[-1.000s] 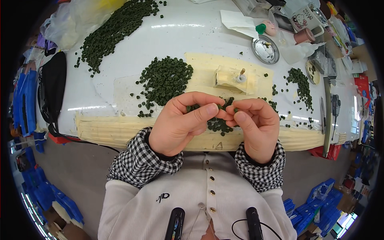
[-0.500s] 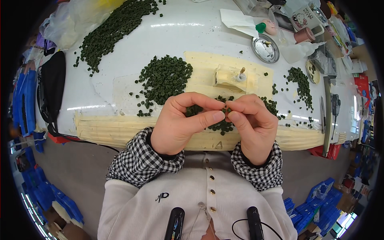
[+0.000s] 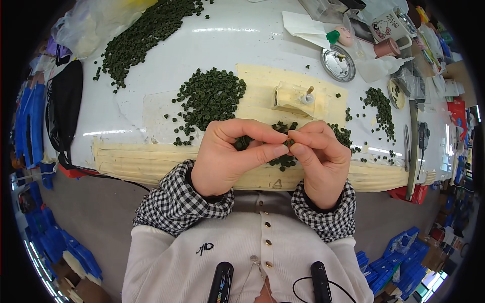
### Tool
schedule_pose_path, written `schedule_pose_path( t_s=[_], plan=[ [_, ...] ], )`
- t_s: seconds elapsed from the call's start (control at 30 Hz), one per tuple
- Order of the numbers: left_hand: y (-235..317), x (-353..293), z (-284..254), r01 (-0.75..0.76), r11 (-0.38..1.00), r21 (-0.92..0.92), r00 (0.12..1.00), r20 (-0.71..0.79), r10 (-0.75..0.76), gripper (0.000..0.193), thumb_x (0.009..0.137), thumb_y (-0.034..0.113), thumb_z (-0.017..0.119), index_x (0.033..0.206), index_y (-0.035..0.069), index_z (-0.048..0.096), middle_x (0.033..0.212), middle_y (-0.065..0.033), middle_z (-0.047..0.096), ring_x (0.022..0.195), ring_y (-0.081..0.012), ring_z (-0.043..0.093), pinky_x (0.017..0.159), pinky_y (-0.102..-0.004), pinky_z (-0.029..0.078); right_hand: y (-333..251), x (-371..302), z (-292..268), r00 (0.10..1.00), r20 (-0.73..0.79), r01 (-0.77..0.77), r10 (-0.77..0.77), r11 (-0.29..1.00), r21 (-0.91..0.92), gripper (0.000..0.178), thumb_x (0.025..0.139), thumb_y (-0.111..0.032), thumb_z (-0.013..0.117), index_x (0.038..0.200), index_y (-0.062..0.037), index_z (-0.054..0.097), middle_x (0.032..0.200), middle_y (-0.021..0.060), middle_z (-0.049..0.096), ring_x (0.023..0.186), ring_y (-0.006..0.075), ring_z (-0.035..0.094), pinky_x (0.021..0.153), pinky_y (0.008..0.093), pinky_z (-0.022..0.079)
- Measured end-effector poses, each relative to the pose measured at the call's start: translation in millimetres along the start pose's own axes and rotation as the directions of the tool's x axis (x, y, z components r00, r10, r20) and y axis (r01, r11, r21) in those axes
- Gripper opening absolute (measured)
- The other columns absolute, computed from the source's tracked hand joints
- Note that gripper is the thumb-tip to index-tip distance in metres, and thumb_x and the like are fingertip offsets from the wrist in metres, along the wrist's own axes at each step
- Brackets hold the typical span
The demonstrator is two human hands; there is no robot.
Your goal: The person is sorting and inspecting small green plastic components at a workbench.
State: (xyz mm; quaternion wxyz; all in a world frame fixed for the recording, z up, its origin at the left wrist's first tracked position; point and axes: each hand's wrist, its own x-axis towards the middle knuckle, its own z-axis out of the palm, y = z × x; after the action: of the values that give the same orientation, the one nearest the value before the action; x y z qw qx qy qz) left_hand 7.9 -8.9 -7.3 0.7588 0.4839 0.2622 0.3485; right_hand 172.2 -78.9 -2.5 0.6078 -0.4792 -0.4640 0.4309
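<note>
Over the front of the table, my left hand and my right hand meet fingertip to fingertip. Thumb and index finger of each pinch a small dark green cap-like part, mostly covered by the fingers. Below and behind the fingertips lies a little heap of similar dark green parts. A larger pile of these parts sits just beyond my left hand. Past the fingertips stands a tape-covered block with a short upright peg, on a sheet of cream tape.
A long pile of green parts spreads at the far left, beside a clear plastic bag. Another pile lies at right, near a round metal lid, a mug and tweezers. A black pouch rests at the left edge.
Both hands stay pinched together, with only slight finger movement. The view has shifted slightly, so the things on the table appear a little further right.
</note>
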Motion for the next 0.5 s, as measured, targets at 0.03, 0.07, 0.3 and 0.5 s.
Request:
schedule_pose_path(
  t_s=[0.03,0.07,0.3,0.5],
  plan=[
    [0.5,0.2,-1.3,-0.008,1.000,0.022,1.000,0.015,0.008,0.018,0.076,-0.011,0.067,0.091,-0.001,0.065,0.090,-0.0088,0.065,0.079,-0.0105,0.059,0.073,-0.0241,0.048,1.1,0.2,-0.4,1.000,0.007,0.023,-0.023,1.000,-0.011,0.022,0.081,0.009,0.063,0.102,0.0017,0.067,0.097,0.0069,0.058,0.082,0.0091,0.057,0.068,0.0183,0.047],
    [1.1,0.4,-2.1,-0.016,0.999,0.044,0.999,0.029,0.015,0.018,0.076,-0.011,0.068,0.091,-0.001,0.065,0.090,-0.0087,0.066,0.077,-0.0101,0.058,0.072,-0.0237,0.048,1.7,0.3,-0.7,0.999,0.013,0.045,-0.045,0.999,-0.021,0.022,0.081,0.009,0.063,0.102,0.0016,0.067,0.097,0.0070,0.058,0.082,0.0092,0.057,0.068,0.0186,0.047],
    [2.6,0.8,2.5,0.028,1.000,0.010,0.998,-0.052,-0.027,0.018,0.075,-0.006,0.072,0.090,0.001,0.065,0.086,-0.0045,0.065,0.074,-0.0072,0.054,0.069,-0.0219,0.044,-7.9,-0.4,0.5,0.999,0.028,0.033,-0.030,0.990,-0.137,0.025,0.079,0.009,0.065,0.102,0.0001,0.068,0.096,0.0068,0.058,0.082,0.0096,0.057,0.067,0.0187,0.046],
    [4.1,2.3,2.9,0.059,0.997,0.054,0.997,-0.048,-0.056,0.015,0.077,-0.003,0.071,0.090,0.001,0.065,0.074,0.0017,0.058,0.067,-0.0038,0.047,0.065,-0.0193,0.040,-6.0,-0.4,0.0,0.996,0.019,0.092,-0.090,0.977,-0.191,0.026,0.079,0.008,0.065,0.103,-0.0004,0.068,0.095,0.0072,0.059,0.080,0.0100,0.057,0.066,0.0193,0.046]
  ],
)
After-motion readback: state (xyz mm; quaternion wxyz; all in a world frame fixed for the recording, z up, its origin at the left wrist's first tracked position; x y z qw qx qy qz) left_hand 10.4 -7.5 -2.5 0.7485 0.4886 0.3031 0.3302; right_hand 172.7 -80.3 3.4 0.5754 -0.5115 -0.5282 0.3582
